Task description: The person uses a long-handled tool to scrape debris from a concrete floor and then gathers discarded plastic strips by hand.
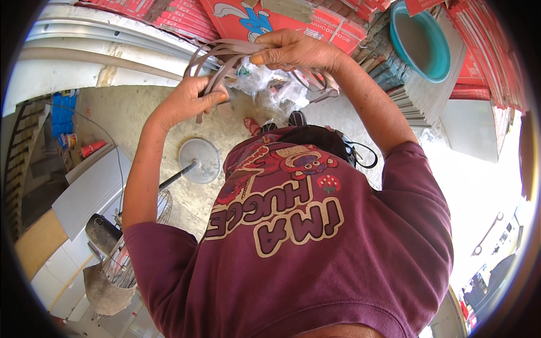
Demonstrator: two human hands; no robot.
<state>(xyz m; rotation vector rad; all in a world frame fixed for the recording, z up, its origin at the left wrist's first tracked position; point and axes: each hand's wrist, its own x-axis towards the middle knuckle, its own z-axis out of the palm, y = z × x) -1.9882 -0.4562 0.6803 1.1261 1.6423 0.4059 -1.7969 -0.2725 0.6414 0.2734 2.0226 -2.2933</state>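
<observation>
Both hands are raised in front of my body on a looped bundle of flat brown-grey straps (224,50). My left hand (189,102) is closed, thumb pressed over the lower strands. Higher up and to the right, my right hand (296,49) pinches the bundle between thumb and fingers. Several strap loops arch between the two hands, and more strands hang beyond my right hand. Crumpled clear plastic (276,87) shows just below the straps; whether it touches them I cannot tell.
Red flat cartons (332,31) are stacked ahead and to the right. A teal basin (397,34) rests at the upper right. On the left stands a fan with a round base (200,160). A long pale pipe (101,59) runs across the upper left. Concrete floor (141,107) lies below.
</observation>
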